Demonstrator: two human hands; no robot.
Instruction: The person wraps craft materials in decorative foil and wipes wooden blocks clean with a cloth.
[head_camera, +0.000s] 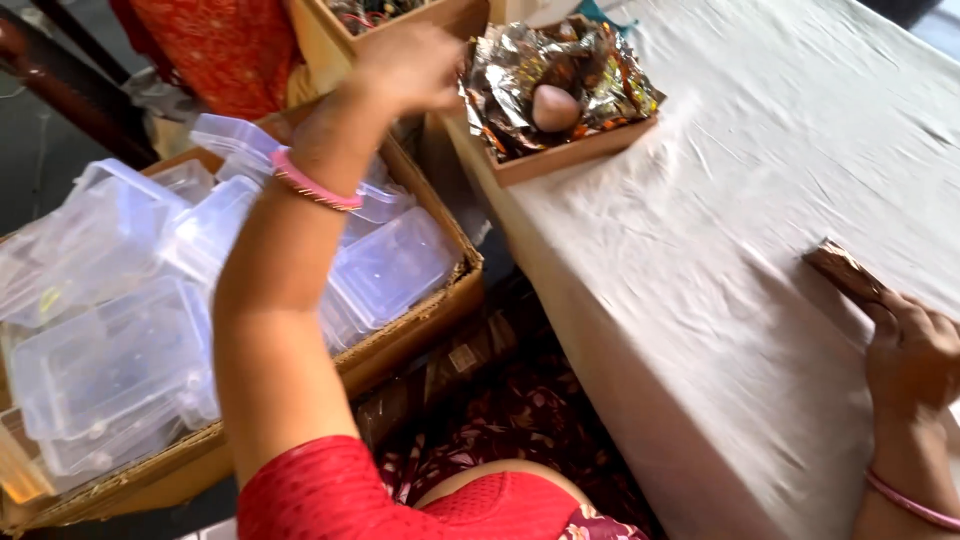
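My left hand (405, 68) is stretched out to the upper middle, fingers curled, close to the edge of a shallow wooden tray (580, 152) lined with crumpled foil (530, 60). A pale pink egg-shaped lump (555, 107) lies in the foil. Whether the hand holds anything is hidden by blur. My right hand (912, 350) rests on the cloth-covered table (700, 300) at the right edge, fingers closed on a small brown patterned wrapped piece (845, 272). Both wrists carry pink bangles.
A cardboard box (420, 330) full of several clear plastic containers (110, 360) stands at the left, below table level. Another wooden box (400, 25) sits at the top. Red fabric (215, 45) shows at the upper left. A patterned floor covering (520, 410) lies between box and table.
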